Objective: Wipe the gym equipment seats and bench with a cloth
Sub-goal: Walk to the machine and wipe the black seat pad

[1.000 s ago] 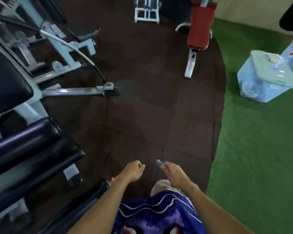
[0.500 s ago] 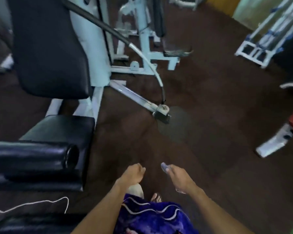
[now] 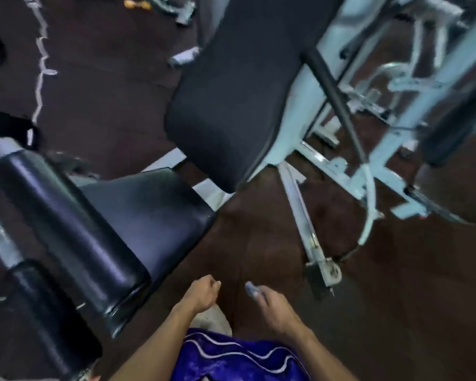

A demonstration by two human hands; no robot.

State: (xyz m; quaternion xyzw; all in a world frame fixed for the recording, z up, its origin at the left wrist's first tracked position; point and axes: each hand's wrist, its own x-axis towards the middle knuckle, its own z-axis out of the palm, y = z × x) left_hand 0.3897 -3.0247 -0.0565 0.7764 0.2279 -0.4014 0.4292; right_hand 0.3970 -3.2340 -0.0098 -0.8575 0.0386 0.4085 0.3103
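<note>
Left hand (image 3: 204,294): 6 o'clock, fingers curled, nothing visible in it. Right hand (image 3: 272,306): just right of it, pinching small grey-blue object (image 3: 251,287), possibly cloth; too blurred to tell. Black seat pad (image 3: 151,213): 9–10 o'clock, near hands, untouched. Backrest (image 3: 231,92): 12 o'clock. Roller pad (image 3: 63,224): 9 o'clock. Judged: wiping of this machine not yet begun; seat, backrest left.

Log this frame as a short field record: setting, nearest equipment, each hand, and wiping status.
setting: gym, dark floor
nearest equipment: machine with black seat pad, black back pad, black roller pad
left hand: curled, holds nothing visible, off the seat pad
right hand: grip on a small bluish item, too blurred to identify
wiping status: no hand on any pad
</note>
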